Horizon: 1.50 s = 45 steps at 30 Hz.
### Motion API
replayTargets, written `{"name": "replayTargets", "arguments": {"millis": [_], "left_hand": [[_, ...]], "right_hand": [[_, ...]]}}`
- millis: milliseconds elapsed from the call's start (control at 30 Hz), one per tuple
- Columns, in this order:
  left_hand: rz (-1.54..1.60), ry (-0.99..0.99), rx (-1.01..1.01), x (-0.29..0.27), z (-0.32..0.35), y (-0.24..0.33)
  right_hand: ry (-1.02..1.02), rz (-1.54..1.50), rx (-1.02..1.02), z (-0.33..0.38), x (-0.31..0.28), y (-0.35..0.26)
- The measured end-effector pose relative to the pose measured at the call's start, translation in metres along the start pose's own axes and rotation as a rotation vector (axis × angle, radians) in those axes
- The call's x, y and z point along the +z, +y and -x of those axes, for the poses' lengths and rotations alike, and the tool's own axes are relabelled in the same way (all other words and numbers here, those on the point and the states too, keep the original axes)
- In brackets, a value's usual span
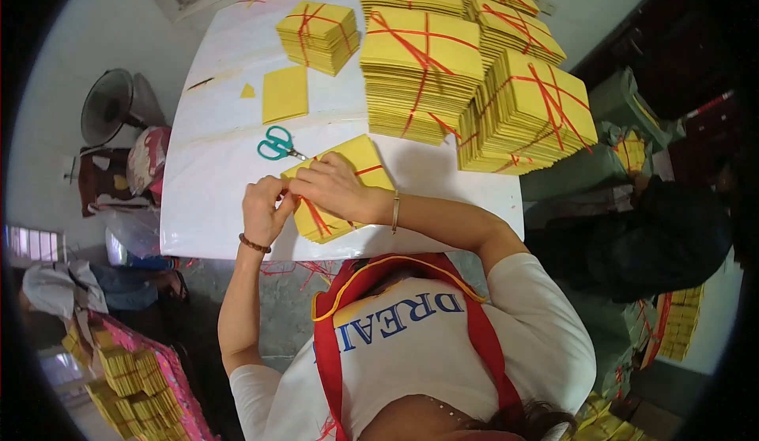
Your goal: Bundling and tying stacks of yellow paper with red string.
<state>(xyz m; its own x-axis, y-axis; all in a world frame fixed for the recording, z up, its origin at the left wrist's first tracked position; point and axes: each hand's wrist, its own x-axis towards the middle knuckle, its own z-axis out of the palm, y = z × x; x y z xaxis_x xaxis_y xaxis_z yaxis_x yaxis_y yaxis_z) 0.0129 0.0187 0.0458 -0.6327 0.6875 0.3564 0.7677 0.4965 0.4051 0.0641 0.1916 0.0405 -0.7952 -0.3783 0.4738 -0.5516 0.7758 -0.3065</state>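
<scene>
— That bundle point(340, 192) under the hands: bright yellow paper, crossed with red string.

— Same as the tall stacks point(423, 69) beyond it, yellow with red ties. The table point(221, 196) is plain white.

— And the scissors point(277, 144) just left of the bundle have teal handles.

— A single yellow sheet point(285, 93) lies past the scissors. The shirt point(427, 346) is white with blue lettering, under red straps edged in yellow.
</scene>
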Motion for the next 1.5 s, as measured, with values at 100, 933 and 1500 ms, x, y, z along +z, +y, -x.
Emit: {"name": "replayTargets", "arguments": {"millis": [100, 933, 1500], "left_hand": [[0.184, 0.023, -0.003, 0.002, -0.003, 0.001], [0.473, -0.146, -0.115, 0.008, -0.016, -0.022], [1.807, 0.285, -0.901, 0.12, 0.033, -0.014]], "right_hand": [[0.205, 0.072, -0.056, 0.001, 0.002, 0.001], [0.096, -0.113, -0.039, 0.025, -0.012, 0.007], [0.412, -1.439, 0.864, 0.115, 0.02, 0.032]]}}
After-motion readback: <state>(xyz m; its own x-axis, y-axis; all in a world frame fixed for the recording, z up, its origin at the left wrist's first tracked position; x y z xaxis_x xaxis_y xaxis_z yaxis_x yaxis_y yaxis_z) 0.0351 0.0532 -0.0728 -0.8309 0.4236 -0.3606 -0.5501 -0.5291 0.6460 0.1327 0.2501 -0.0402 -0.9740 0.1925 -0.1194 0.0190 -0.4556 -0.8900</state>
